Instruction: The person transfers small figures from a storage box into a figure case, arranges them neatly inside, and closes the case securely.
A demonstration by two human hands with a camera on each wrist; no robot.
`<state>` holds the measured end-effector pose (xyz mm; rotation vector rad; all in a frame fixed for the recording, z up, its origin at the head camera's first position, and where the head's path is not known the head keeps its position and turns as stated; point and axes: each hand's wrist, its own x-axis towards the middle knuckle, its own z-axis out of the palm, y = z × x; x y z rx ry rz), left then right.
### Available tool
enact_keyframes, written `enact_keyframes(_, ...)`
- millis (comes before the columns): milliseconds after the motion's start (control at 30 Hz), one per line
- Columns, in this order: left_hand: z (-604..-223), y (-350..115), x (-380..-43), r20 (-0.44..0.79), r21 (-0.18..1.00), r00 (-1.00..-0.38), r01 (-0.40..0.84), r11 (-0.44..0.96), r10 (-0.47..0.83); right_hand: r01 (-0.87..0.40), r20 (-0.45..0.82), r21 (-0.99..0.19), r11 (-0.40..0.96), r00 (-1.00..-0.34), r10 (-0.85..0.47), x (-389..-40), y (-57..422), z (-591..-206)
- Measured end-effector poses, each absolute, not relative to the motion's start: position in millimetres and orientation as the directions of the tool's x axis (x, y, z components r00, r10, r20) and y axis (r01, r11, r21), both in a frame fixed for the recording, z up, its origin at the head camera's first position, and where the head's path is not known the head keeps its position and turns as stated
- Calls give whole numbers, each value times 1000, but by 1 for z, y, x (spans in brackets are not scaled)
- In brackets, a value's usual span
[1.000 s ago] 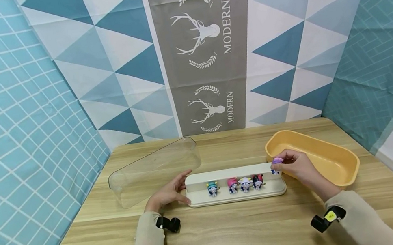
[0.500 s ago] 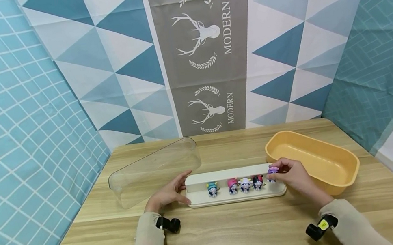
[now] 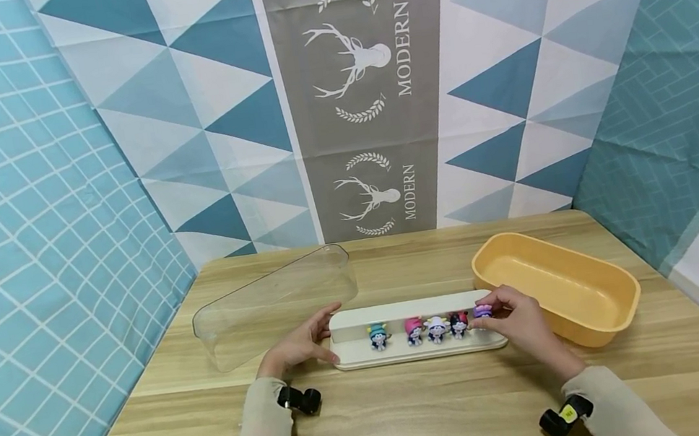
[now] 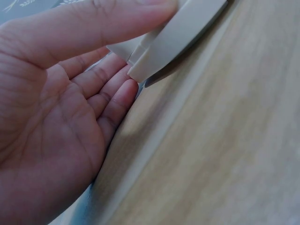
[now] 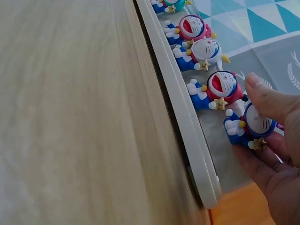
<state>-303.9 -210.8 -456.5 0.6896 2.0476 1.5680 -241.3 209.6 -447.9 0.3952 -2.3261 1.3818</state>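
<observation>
A long cream display base [image 3: 400, 309] with a raised back step lies lengthwise on the table. My left hand [image 3: 299, 343] holds its left end, the thumb [image 4: 101, 30] along the front edge and the other fingers round the end. On its lower ledge stand figurines with a teal hat [image 3: 378, 337], a pink hat [image 3: 414, 331], a white horned hat [image 3: 437, 329] and a black-and-red hat [image 3: 459, 324]. At the right end my right hand [image 3: 521, 315] pinches a purple-hatted figurine [image 5: 258, 121] between thumb and fingers, close over the ledge and beside the black-and-red one.
A clear plastic cover [image 3: 275, 285] lies behind my left hand at the back left. Right of the base, a yellow-orange tub [image 3: 623, 286] sits near my right hand. The wooden table [image 3: 413, 414] meets patterned cloth walls at the back and left.
My right hand has brought the purple-hatted figurine left and down, from above the base's right end to beside the black-and-red one. The left hand stays put.
</observation>
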Motion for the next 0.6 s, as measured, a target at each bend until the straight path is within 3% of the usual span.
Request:
enact_keyframes(300,-458,-211,-304,-54,972,-756,110,208,652,-486,560,-708,512,-829,-13,-240,207,-457)
enact_keyframes(600,-456,-211,-303,-49,971,-752,119,208,658,-461,539,-680,570,-841,-37,-240,202,-456)
